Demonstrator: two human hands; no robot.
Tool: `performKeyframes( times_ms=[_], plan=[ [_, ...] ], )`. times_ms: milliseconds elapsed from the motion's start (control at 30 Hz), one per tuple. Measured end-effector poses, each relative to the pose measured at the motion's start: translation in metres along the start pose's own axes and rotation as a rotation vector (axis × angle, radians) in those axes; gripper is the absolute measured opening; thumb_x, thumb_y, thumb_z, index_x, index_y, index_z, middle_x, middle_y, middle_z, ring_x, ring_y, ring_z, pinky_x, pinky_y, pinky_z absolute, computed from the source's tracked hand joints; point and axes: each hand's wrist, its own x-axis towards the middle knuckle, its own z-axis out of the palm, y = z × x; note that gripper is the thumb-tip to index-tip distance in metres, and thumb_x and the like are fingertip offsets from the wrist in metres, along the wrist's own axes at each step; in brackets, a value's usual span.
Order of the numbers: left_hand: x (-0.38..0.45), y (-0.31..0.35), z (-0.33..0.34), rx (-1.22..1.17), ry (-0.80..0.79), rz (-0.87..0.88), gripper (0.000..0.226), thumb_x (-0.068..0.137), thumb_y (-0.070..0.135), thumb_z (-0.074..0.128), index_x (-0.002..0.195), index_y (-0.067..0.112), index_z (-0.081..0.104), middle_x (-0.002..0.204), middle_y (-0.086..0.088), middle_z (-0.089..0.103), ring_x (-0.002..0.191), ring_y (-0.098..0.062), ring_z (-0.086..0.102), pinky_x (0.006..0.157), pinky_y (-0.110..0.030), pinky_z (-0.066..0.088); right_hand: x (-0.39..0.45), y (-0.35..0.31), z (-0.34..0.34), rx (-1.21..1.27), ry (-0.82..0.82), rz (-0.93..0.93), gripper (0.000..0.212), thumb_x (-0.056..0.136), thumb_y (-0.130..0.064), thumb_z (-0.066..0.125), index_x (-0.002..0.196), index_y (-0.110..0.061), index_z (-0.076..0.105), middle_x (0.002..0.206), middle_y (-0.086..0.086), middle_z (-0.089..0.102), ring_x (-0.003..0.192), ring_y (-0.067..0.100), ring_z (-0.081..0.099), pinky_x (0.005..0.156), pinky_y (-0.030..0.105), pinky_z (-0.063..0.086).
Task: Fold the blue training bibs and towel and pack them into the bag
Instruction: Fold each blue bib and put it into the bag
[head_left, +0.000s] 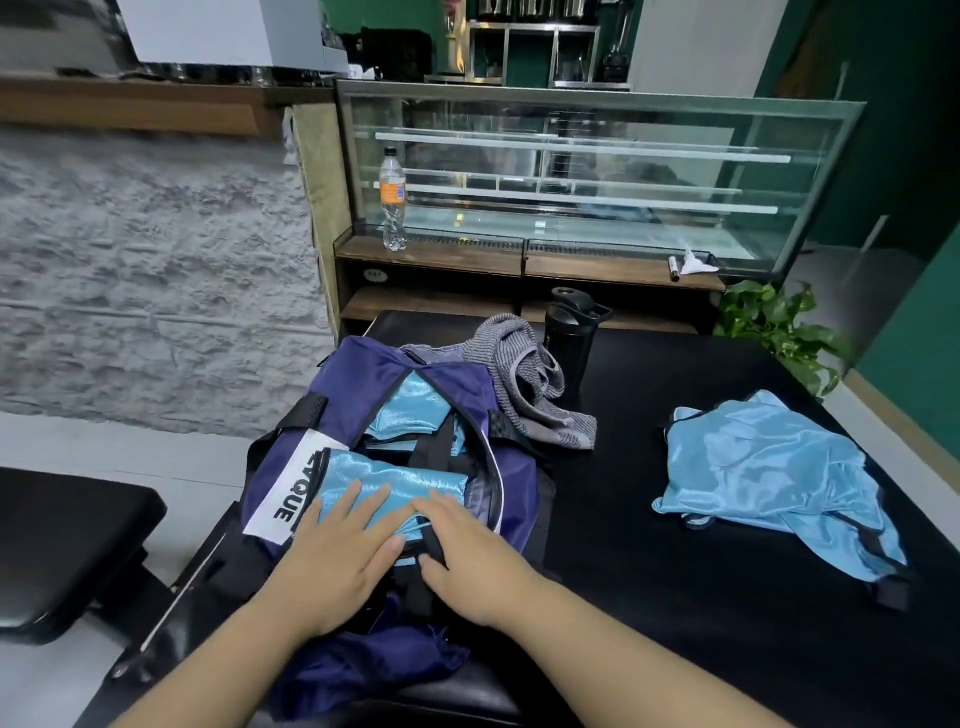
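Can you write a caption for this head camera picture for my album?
Both hands press a folded blue bib into the purple bag.

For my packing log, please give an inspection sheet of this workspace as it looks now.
Surface: black table, mostly bare.
Job's things: purple bag open, folded bib inside; unfolded bibs lying right; grey towel crumpled beside the bag.
Clutter: black shaker bottle.
Hands: left hand and right hand press flat on the folded bib, fingers straight.
Cables: nothing seen.
Surroundings: glass display case, plastic bottle, plant.
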Motion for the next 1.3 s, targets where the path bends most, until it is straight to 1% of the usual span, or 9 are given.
performKeyframes(
  times_ms=[133, 267, 400, 500, 600, 767, 900, 1033, 1300],
  plan=[
    [0.004, 0.003, 0.016, 0.015, -0.001, -0.108, 0.051, 0.101, 0.05, 0.009, 0.138, 0.034, 0.04, 0.133, -0.006, 0.058, 0.12, -0.037, 0.056, 0.082, -0.057, 0.05, -0.005, 0.003, 0.01, -0.107, -0.066, 0.059, 0.071, 0.098, -0.041, 0.044, 0.153, -0.032, 0.0, 0.161, -0.001, -0.008, 0.148, 0.013, -0.007, 0.12, 0.037, 0.01],
    [0.011, 0.002, 0.02, 0.014, -0.003, -0.137, 0.053, 0.099, 0.055, 0.006, 0.145, 0.039, 0.029, 0.137, -0.008, 0.055, 0.12, -0.039, 0.055, 0.081, -0.061, 0.049, -0.023, 0.001, 0.013, -0.146, -0.102, 0.081, 0.061, 0.099, -0.044, 0.041, 0.151, -0.04, 0.01, 0.161, 0.0, -0.014, 0.144, 0.029, 0.02, 0.114, 0.036, 0.021],
    [0.014, 0.009, 0.014, -0.001, -0.006, -0.111, 0.069, 0.078, 0.075, -0.017, 0.142, 0.052, -0.007, 0.16, 0.004, 0.004, 0.148, -0.03, 0.005, 0.112, -0.058, 0.011, -0.045, 0.003, 0.015, -0.162, -0.176, 0.08, 0.062, 0.099, -0.045, 0.04, 0.153, -0.033, 0.011, 0.161, -0.005, -0.013, 0.142, 0.03, 0.025, 0.114, 0.037, 0.023],
    [0.014, 0.021, -0.008, -0.147, -0.042, -0.183, 0.053, 0.095, 0.055, 0.004, 0.148, 0.046, 0.01, 0.161, 0.006, -0.004, 0.147, -0.021, -0.011, 0.116, -0.049, -0.009, -0.057, 0.007, 0.011, -0.109, -0.149, 0.044, 0.061, 0.099, -0.041, 0.043, 0.153, -0.032, 0.015, 0.162, -0.005, -0.003, 0.147, 0.022, 0.015, 0.117, 0.032, 0.017],
    [0.011, 0.046, -0.021, -0.304, 0.165, -0.177, 0.047, 0.102, 0.044, 0.02, 0.142, 0.03, 0.039, 0.158, 0.003, 0.019, 0.148, -0.016, 0.003, 0.116, -0.043, -0.01, -0.068, 0.014, 0.002, -0.035, -0.054, -0.01, 0.056, 0.099, -0.033, 0.046, 0.15, -0.036, 0.023, 0.161, -0.004, 0.011, 0.146, 0.014, 0.016, 0.116, 0.027, 0.017],
    [0.012, 0.118, -0.025, -0.309, 0.482, 0.142, 0.058, 0.087, 0.045, 0.027, 0.133, 0.018, 0.051, 0.14, 0.003, 0.051, 0.139, -0.014, 0.034, 0.115, -0.029, 0.0, -0.089, 0.048, -0.01, 0.07, 0.217, 0.002, 0.047, 0.096, -0.024, 0.046, 0.143, -0.022, 0.041, 0.152, -0.008, 0.031, 0.139, 0.005, 0.029, 0.114, 0.018, 0.021],
    [0.021, 0.175, -0.004, -0.403, 0.466, 0.258, 0.05, 0.088, 0.033, 0.036, 0.13, 0.015, 0.055, 0.136, 0.0, 0.055, 0.132, -0.013, 0.04, 0.114, -0.027, 0.011, -0.113, 0.095, -0.022, 0.046, 0.393, 0.102, 0.042, 0.092, -0.018, 0.045, 0.133, -0.014, 0.05, 0.144, -0.005, 0.042, 0.134, 0.005, 0.036, 0.113, 0.016, 0.023],
    [0.031, 0.211, 0.034, -0.487, 0.356, 0.275, 0.049, 0.097, 0.028, 0.04, 0.146, 0.021, 0.034, 0.152, 0.007, 0.033, 0.143, -0.006, 0.022, 0.117, -0.018, 0.002, -0.152, 0.149, -0.033, -0.054, 0.535, 0.307, 0.041, 0.093, -0.009, 0.052, 0.134, -0.015, 0.05, 0.143, -0.014, 0.036, 0.136, 0.003, 0.031, 0.111, 0.012, 0.017],
    [0.045, 0.206, 0.077, -0.66, 0.258, 0.055, 0.052, 0.097, 0.026, 0.048, 0.147, 0.025, 0.032, 0.152, 0.013, 0.032, 0.138, -0.002, 0.028, 0.112, -0.017, 0.02, -0.174, 0.215, -0.055, 0.028, 0.752, 0.728, 0.055, 0.094, -0.02, 0.054, 0.145, -0.014, 0.034, 0.156, -0.004, 0.025, 0.143, 0.012, 0.025, 0.114, 0.03, 0.024]
  ],
)
